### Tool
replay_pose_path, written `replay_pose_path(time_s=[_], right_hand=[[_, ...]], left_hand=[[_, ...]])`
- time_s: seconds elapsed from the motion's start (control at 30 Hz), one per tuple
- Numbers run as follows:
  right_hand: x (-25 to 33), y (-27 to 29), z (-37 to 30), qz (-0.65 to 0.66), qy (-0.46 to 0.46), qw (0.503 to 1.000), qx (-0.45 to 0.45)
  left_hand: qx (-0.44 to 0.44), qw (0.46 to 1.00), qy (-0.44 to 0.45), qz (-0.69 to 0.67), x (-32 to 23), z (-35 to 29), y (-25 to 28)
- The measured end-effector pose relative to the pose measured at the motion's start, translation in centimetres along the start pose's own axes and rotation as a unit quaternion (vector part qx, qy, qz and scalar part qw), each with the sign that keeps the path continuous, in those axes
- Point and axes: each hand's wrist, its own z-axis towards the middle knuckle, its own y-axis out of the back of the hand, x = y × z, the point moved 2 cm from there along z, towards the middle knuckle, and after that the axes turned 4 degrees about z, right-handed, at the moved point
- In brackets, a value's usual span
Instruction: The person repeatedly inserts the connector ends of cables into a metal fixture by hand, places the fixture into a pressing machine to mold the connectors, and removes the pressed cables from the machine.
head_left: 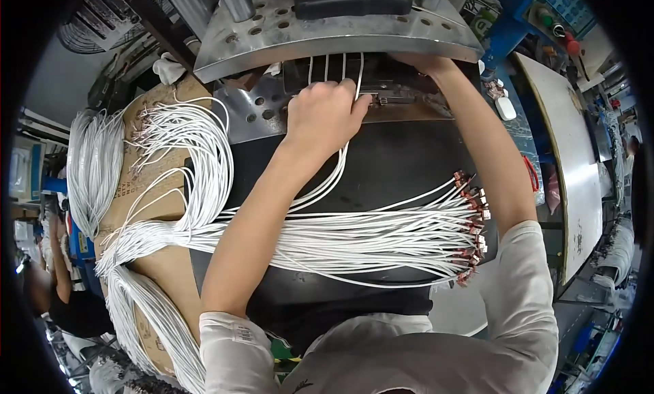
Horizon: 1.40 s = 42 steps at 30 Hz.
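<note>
My left hand point(321, 114) is closed over a few white cables point(338, 165) at the front of a metal press. Their upper ends run on beneath the press's thick upper plate point(340, 48), above a dark fixture. To the right, my right hand point(424, 64) reaches under the same plate; its fingers are hidden there. Across the black work surface point(402, 159), below my left hand, lies a large bundle of white cables point(361, 240). Small white and reddish-brown connector ends point(477, 230) gather at its right end.
Cardboard point(163, 189) on the left carries a looped cable bunch point(211, 142) and a coil point(93, 169). Another person point(65, 278) is at far left. On the right stand a white board point(569, 169) and a control box with a red button point(571, 46).
</note>
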Motion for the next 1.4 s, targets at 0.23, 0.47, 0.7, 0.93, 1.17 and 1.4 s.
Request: replay_pose_path(time_s=[0.23, 0.47, 0.7, 0.93, 1.17, 1.4], right_hand=[[1.8, -0.5, 1.5, 0.035, -0.052, 0.996, 0.065], [5.0, 0.8, -1.1, 0.208, -0.13, 0.969, -0.037], [20.7, 14.8, -20.7, 0.762, 0.095, 0.451, 0.454], [24.8, 8.8, -48.2, 0.584, -0.703, 0.383, 0.136], [24.8, 5.9, -49.0, 0.406, -0.545, 0.727, 0.098], [24.9, 5.0, -45.5, 0.75, -0.573, 0.3, -0.135]], left_hand=[[-0.051, 0.995, -0.028, 0.082, -1.6, 0.0, -0.5], [-0.171, 0.98, -0.055, 0.086, -2.8, -3.3, 3.5], [0.245, 0.577, -0.056, -0.777, -3.7, -26.1, 8.3], [0.056, 0.468, 0.386, -0.793, -1.6, -45.1, -3.3], [-0.072, 0.597, 0.556, -0.574, -1.8, -43.0, -4.2], [-0.087, 0.586, 0.547, -0.592, -1.1, -42.6, -3.7]])
